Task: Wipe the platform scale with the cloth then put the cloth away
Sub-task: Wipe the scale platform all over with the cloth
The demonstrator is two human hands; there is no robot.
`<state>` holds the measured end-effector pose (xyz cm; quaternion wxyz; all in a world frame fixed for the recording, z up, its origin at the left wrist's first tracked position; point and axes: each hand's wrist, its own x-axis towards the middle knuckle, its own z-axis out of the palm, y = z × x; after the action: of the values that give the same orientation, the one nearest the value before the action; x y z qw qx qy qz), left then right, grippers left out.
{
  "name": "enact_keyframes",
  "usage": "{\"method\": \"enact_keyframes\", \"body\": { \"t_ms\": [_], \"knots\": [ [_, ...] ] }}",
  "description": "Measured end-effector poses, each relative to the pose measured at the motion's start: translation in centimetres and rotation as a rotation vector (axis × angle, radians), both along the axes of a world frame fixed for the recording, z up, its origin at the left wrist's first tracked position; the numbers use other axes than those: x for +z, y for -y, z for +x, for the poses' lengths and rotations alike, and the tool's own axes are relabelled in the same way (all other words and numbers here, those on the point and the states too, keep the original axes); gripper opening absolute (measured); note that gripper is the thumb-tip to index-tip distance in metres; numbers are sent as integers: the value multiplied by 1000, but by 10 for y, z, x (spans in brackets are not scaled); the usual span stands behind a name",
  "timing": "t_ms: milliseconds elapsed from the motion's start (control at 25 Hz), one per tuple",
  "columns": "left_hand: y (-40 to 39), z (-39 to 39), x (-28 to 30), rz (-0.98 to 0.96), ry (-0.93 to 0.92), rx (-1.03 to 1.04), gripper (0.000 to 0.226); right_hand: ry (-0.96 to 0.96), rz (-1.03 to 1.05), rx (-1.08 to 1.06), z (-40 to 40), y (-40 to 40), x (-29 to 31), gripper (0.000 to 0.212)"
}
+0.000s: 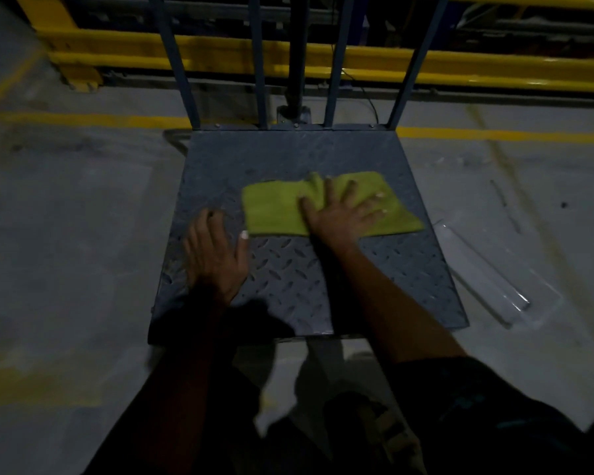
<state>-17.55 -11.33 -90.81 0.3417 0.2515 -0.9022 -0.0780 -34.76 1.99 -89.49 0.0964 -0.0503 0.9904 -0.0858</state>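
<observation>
Right hand: the right hand (343, 214) is laid flat with fingers spread wide and is pressed down on the yellow-green square cloth (275, 209).
Left hand: the left hand (216, 255) is laid flat and open on bare metal, just beside the cloth's left edge; nothing is held.
Cloth: it is spread on the far right part of the plate, and a small fold is bunched up by the right hand's fingers.
Scale: the grey bumpy metal platform scale (288, 279) is set on the grey concrete floor (66, 217), with blue upright bars (186, 80) at its back.
Floor: a clear plastic sheet (487, 269) is seen to the right of the scale.
Behind: a yellow metal rail (460, 68) is seen past the bars.
</observation>
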Motion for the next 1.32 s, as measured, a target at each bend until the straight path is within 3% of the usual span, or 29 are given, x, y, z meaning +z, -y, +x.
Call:
{"method": "enact_keyframes", "body": {
  "t_ms": [80, 200, 240, 320, 360, 400, 440, 480, 560, 600, 640, 680, 800, 840, 960, 1080, 1160, 1240, 1320],
  "knots": [
    [9, -8, 2, 45, 113, -83, 49, 35, -30, -192, -25, -28, 4, 93],
    [9, -12, 10, 22, 22, -56, 44, 16, -51, -240, -12, 12, 3, 89],
    [-6, -8, 28, 44, -5, 55, 39, 10, -76, -173, 2, 39, 1, 88],
    [13, -23, -9, 29, -11, 275, 34, -1, -132, 70, 37, 96, -5, 89],
    [36, -30, -36, -23, -71, 288, 44, 1, -127, 207, 54, 120, -4, 90],
    [53, -37, -54, 51, 72, 237, 56, 4, -99, 313, 66, 136, -3, 90],
    [64, -43, -58, 166, 13, 217, 61, 12, -81, 384, 67, 143, -2, 91],
    [65, -33, -56, 228, 124, 138, 51, 17, -76, 419, 60, 142, 0, 91],
    [39, -28, -17, 178, 187, 317, 24, -5, -40, 366, 33, 111, -2, 92],
    [24, -26, 11, 98, 131, 308, 19, -7, -21, 277, 15, 86, -4, 93],
    [20, -24, 18, 31, 188, 341, 18, 0, -18, 162, -7, 61, -5, 95],
    [30, -28, 4, -83, 256, 283, 18, 11, -21, 37, -28, 36, -5, 97],
    [37, -30, 0, -28, 231, 278, 14, 34, -41, -195, -62, -10, 1, 101],
    [37, -32, -2, -121, 211, 275, 14, 37, -45, -226, -63, -3, 2, 99],
    [34, -35, -6, -92, 228, 198, 13, 26, -69, -158, -41, 66, 0, 93],
    [45, -44, -5, 40, 261, 244, 15, 34, -51, 180, 6, 143, -4, 91],
    [54, -50, -11, 67, 280, 246, 24, 28, 1, 342, 16, 153, -4, 88],
    [69, -57, -15, 173, 273, 212, 41, 22, 3, 338, -9, 129, -3, 88],
    [73, -61, -12, 219, 311, 188, 48, -3, 2, 147, -47, 84, -5, 92]
  ]
}}
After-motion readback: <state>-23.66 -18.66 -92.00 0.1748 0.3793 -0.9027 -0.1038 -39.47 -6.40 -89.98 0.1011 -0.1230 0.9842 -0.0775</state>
